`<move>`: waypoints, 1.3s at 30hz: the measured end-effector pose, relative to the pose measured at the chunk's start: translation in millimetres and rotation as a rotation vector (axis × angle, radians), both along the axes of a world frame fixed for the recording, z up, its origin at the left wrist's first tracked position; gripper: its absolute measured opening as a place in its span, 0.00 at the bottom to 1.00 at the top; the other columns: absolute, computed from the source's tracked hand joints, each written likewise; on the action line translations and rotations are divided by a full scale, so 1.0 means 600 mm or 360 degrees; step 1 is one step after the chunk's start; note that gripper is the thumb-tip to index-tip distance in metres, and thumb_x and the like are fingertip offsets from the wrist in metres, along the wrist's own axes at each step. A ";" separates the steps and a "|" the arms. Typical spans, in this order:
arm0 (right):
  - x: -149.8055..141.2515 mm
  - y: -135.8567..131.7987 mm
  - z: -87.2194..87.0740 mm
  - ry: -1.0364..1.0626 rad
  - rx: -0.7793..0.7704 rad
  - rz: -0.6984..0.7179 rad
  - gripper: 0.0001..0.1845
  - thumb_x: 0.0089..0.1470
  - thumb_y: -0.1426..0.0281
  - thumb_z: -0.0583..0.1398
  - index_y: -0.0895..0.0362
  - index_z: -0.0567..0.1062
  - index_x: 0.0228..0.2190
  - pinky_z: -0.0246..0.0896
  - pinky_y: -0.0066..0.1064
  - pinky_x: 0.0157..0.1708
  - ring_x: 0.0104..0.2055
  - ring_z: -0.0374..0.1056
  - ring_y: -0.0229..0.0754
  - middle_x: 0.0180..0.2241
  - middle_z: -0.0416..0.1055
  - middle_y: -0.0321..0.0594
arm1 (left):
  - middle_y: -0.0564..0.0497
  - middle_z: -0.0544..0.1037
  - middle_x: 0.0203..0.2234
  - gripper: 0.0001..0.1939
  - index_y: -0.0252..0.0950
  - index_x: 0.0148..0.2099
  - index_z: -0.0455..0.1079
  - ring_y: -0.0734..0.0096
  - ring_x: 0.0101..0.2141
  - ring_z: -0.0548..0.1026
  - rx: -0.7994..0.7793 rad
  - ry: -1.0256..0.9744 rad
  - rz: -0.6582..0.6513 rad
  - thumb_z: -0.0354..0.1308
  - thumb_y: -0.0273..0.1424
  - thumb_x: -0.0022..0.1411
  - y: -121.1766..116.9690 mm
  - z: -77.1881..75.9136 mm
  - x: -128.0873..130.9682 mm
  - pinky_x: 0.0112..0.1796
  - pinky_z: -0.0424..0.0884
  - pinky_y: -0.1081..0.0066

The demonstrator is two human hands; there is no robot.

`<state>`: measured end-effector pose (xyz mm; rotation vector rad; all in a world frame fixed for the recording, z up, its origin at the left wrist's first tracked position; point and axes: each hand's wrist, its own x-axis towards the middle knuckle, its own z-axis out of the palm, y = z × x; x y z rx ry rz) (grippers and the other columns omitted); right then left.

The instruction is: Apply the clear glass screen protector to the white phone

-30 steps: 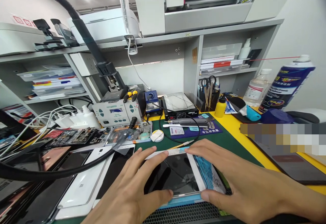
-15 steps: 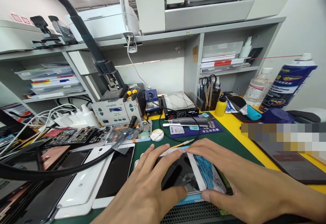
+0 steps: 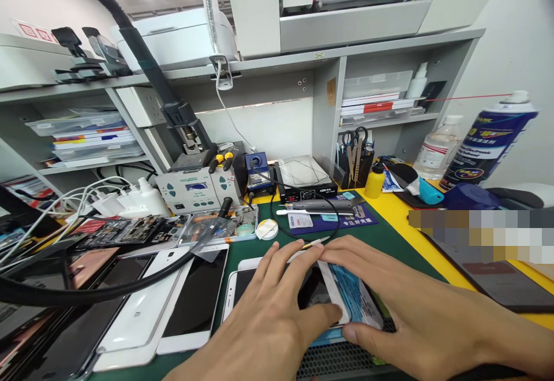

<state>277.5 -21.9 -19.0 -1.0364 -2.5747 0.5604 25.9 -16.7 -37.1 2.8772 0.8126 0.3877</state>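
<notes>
A white-edged phone with a dark glass front (image 3: 315,288) lies low in the middle, its face partly covered by my left hand (image 3: 277,306). That hand bends across it, fingertips at the far edge and thumb at the near right corner. My right hand (image 3: 389,294) spans the right side, fingers at the far edge and thumb at the near edge. Blue printed film or packaging (image 3: 350,288) shows between the phone and my right palm. Under them is a black perforated mat or plate (image 3: 335,361). Another white phone (image 3: 231,294) sticks out left of my left hand.
Several phones, one white-backed (image 3: 142,312), crowd the left, under a thick black hose (image 3: 108,295). A parts tray (image 3: 220,223), a round white tin (image 3: 267,230) and a tool on a purple mat (image 3: 320,208) sit behind. A spray can (image 3: 487,144) stands right.
My left hand has shifted right across the phone, its thumb moving to the near right corner. More of the white phone at left now shows. My right hand stays nearly still.
</notes>
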 end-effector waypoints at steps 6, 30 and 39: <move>-0.001 0.001 0.000 0.0066 0.0000 0.0027 0.37 0.56 0.68 0.64 0.53 0.60 0.64 0.59 0.40 0.64 0.63 0.61 0.49 0.59 0.65 0.45 | 0.44 0.50 0.73 0.37 0.49 0.63 0.69 0.29 0.69 0.50 0.0077 -0.0043 0.0076 0.68 0.40 0.49 -0.001 -0.006 -0.020 0.61 0.57 0.30; 0.000 0.000 0.000 0.0062 -0.0002 0.0034 0.36 0.56 0.68 0.64 0.56 0.62 0.63 0.60 0.42 0.62 0.62 0.62 0.51 0.58 0.65 0.48 | 0.50 0.57 0.71 0.22 0.47 0.50 0.80 0.41 0.70 0.51 -0.0016 -0.0006 0.0210 0.59 0.25 0.55 -0.010 0.045 -0.006 0.66 0.50 0.37; -0.001 0.000 0.001 0.0072 -0.0010 0.0012 0.35 0.57 0.65 0.64 0.57 0.64 0.63 0.59 0.47 0.64 0.64 0.60 0.56 0.59 0.65 0.52 | 0.49 0.48 0.75 0.30 0.48 0.55 0.76 0.50 0.73 0.39 -0.0432 0.0085 0.0257 0.57 0.28 0.49 -0.009 0.074 0.018 0.68 0.38 0.41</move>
